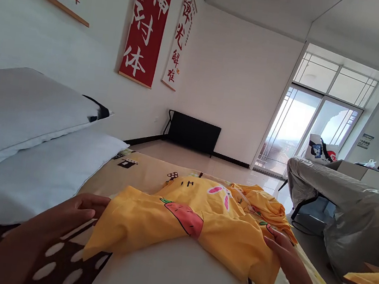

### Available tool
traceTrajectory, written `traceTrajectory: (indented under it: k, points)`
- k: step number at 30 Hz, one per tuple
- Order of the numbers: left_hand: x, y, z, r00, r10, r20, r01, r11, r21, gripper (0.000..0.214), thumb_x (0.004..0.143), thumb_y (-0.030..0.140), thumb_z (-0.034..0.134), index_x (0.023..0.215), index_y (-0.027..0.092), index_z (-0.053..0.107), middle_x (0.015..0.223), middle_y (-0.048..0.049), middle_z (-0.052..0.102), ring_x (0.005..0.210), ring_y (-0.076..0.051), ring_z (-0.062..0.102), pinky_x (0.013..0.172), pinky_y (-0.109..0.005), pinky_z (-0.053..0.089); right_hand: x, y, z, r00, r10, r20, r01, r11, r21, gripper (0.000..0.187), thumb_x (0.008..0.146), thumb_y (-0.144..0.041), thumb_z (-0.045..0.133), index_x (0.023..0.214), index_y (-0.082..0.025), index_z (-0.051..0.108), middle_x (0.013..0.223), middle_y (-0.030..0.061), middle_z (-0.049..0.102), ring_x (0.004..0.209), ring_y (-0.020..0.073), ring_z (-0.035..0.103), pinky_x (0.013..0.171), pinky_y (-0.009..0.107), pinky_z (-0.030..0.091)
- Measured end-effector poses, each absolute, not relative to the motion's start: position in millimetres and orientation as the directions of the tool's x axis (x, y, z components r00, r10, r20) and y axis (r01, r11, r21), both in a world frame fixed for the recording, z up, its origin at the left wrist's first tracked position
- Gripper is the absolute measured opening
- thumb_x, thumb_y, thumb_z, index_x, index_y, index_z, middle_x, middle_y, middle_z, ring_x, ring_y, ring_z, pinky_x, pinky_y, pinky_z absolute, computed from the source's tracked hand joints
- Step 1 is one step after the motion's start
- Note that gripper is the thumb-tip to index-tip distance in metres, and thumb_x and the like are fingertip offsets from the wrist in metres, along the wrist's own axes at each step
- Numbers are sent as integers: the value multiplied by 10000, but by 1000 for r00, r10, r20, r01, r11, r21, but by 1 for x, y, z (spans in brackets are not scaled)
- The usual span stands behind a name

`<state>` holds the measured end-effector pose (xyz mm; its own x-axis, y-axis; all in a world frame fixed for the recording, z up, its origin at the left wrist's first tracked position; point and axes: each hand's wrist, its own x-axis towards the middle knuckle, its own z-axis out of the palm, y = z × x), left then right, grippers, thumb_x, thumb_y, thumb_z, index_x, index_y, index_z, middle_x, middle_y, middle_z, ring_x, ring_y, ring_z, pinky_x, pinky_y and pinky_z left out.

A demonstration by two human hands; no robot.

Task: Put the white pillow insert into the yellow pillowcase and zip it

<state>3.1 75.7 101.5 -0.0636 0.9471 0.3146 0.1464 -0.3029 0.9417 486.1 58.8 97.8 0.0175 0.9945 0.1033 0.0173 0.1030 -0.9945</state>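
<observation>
A yellow pillowcase (200,218) printed with a carrot and a rabbit is drawn partway over a white pillow (175,275) that lies on the bed in front of me. My left hand (71,212) holds the left edge of the yellow cloth, fingers closed on it. My right hand (283,252) grips the cloth's right edge, thumb on top. More yellow fabric (265,205) is bunched behind the right hand.
Two white pillows (25,139) are stacked at the left on a beige patterned bedsheet (144,168). A grey-covered piece of furniture (349,200) stands at the right. A black low panel (194,133) leans on the far wall. Glass balcony doors (303,129) are beyond.
</observation>
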Motion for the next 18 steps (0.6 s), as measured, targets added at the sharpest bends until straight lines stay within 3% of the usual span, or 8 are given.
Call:
traceTrajectory:
  k: [3, 6, 8, 12, 15, 18]
  points:
    - [-5, 69, 109, 103, 952, 288, 14, -290, 957, 627, 351, 700, 695, 681, 169, 735, 560, -56, 617, 578, -258, 608, 576, -334, 481, 493, 58, 83, 55, 978, 202, -169, 208, -963, 489, 498, -330, 810, 944, -174, 686, 916, 113, 713, 838, 302, 668, 763, 419, 515]
    - [-10, 69, 123, 208, 959, 193, 110, -219, 970, 361, 439, 491, 767, 588, 165, 720, 561, -51, 626, 579, -233, 587, 557, -297, 470, 500, 65, 66, 159, 960, 232, -256, 267, -929, 474, 429, -297, 837, 858, -171, 679, 850, 116, 718, 782, 327, 678, 714, 451, 530]
    - [-11, 70, 132, 212, 965, 153, 150, -187, 971, 258, 508, 386, 765, 628, 161, 727, 624, -60, 658, 640, -244, 597, 609, -313, 492, 501, 71, 62, 166, 960, 227, -256, 264, -930, 457, 440, -312, 840, 841, -172, 672, 822, 113, 717, 768, 326, 681, 688, 443, 538]
    - [-3, 66, 143, 16, 963, 270, -16, -270, 963, 385, 590, 422, 751, 894, 189, 710, 735, -42, 676, 783, -261, 609, 748, -353, 517, 497, 83, 71, 165, 968, 189, -225, 224, -948, 430, 517, -369, 817, 863, -169, 659, 842, 103, 718, 805, 300, 680, 684, 407, 544]
    - [13, 64, 144, -142, 935, 326, -41, -335, 941, 496, 652, 534, 693, 993, 177, 649, 798, -44, 661, 772, -219, 583, 676, -282, 510, 493, 95, 74, 226, 966, 127, -207, 175, -962, 401, 539, -399, 797, 845, -177, 664, 789, 68, 720, 763, 275, 681, 653, 372, 547]
    - [26, 71, 140, -254, 891, 377, 20, -385, 923, 503, 668, 592, 656, 941, 172, 615, 755, -11, 603, 719, -160, 530, 592, -200, 459, 492, 108, 66, 349, 933, 85, -196, 161, -967, 408, 535, -407, 785, 868, -201, 669, 705, 16, 710, 689, 242, 674, 609, 336, 541]
